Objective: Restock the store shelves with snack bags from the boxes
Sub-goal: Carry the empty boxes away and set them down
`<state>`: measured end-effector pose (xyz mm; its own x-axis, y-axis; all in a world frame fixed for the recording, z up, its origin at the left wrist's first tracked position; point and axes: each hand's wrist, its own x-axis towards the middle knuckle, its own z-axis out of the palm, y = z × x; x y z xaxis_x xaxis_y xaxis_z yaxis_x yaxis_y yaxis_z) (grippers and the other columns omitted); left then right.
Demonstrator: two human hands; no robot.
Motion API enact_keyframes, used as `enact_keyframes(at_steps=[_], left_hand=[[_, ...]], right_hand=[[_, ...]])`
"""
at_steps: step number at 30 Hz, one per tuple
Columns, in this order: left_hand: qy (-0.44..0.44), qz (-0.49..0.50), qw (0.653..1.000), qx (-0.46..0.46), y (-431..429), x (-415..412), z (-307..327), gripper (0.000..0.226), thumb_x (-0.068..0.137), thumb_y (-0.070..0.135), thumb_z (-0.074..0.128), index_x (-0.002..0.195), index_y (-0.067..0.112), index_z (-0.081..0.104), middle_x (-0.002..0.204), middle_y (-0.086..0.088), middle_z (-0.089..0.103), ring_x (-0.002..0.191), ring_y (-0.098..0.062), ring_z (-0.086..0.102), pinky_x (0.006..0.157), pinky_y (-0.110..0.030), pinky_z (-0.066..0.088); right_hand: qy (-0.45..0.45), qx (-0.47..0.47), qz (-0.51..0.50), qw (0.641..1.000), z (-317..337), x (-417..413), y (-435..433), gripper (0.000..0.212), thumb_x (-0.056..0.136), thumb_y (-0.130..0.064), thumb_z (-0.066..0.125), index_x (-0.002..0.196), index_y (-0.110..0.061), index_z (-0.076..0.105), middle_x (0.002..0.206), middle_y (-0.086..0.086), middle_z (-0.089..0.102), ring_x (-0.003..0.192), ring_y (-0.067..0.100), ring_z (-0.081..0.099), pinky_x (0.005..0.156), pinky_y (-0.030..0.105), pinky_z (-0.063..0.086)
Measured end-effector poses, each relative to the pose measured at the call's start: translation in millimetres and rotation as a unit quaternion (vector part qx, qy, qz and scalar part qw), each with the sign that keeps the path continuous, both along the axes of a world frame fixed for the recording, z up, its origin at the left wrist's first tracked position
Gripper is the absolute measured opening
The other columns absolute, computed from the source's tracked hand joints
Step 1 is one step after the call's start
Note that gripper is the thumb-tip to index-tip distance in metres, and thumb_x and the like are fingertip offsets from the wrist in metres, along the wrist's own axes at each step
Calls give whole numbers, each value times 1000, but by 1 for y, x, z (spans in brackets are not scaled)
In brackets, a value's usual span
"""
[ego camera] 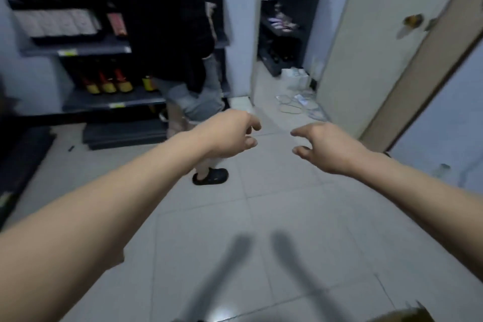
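Two bare arms stretch over the pale tiled floor (287, 217) at centre frame, the left hand (230, 136) and right hand (326, 146) apart, fingers loosely curled, both empty, while a person in a dark top and grey jeans (170, 21) stands by the dark metal store shelves (78, 51) at upper left. Pale flat packets (55, 23) line one shelf there, yet no snack bag is carried and no box shows plainly, only a blurred brown edge (402, 316) at lower right; the next load seemingly remains to be fetched
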<state>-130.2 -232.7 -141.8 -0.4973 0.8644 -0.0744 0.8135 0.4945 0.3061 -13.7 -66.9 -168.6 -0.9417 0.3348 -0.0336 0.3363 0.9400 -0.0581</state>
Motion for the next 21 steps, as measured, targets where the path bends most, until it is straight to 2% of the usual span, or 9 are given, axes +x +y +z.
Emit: enact_keyframes(at_steps=[4, 7, 10, 14, 18, 21], left_hand=[[-40, 172, 984, -13, -148, -70, -37, 34, 91, 23, 56, 124, 14, 59, 117, -6, 64, 105, -24, 60, 88, -33, 50], [-93, 289, 952, -33, -262, -115, -72, 37, 92, 23, 55, 128, 14, 55, 122, -6, 62, 109, -24, 58, 90, -32, 47], [-120, 382, 915, -44, -363, -149, -101, 37, 91, 23, 56, 127, 14, 56, 124, -6, 62, 111, -24, 58, 90, -30, 45], [-153, 452, 877, -58, -448, -181, -129, 37, 92, 22, 55, 127, 12, 56, 124, -8, 61, 110, -25, 58, 89, -29, 44], [-176, 481, 857, -58, -486, -208, -152, 30, 92, 20, 54, 119, 7, 60, 117, -10, 64, 106, -27, 58, 87, -30, 46], [-198, 495, 844, -62, -503, -230, -174, 29, 93, 19, 52, 119, 10, 59, 115, -8, 63, 104, -26, 57, 84, -30, 44]], right_hand=[[-11, -32, 122, 992, -18, -107, -112, 42, 92, -27, 56, 132, -14, 54, 135, 10, 56, 125, 28, 51, 101, 36, 42], [-46, -50, 198, 978, -45, -184, -204, 37, 91, -27, 57, 125, -15, 58, 127, 12, 61, 119, 31, 55, 95, 39, 46], [-96, -62, 259, 959, -79, -252, -294, 40, 92, -31, 53, 129, -16, 54, 128, 13, 61, 117, 31, 56, 91, 35, 48], [-146, -94, 305, 936, -118, -318, -388, 52, 95, -34, 49, 142, -17, 39, 140, 12, 51, 127, 32, 49, 102, 39, 42], [-184, -129, 299, 927, -154, -354, -436, 63, 93, -35, 51, 145, -19, 20, 128, 16, 58, 114, 37, 55, 93, 45, 48], [-208, -145, 294, 922, -175, -381, -452, 68, 93, -35, 51, 147, -24, 13, 128, 15, 57, 114, 36, 55, 93, 46, 48]])
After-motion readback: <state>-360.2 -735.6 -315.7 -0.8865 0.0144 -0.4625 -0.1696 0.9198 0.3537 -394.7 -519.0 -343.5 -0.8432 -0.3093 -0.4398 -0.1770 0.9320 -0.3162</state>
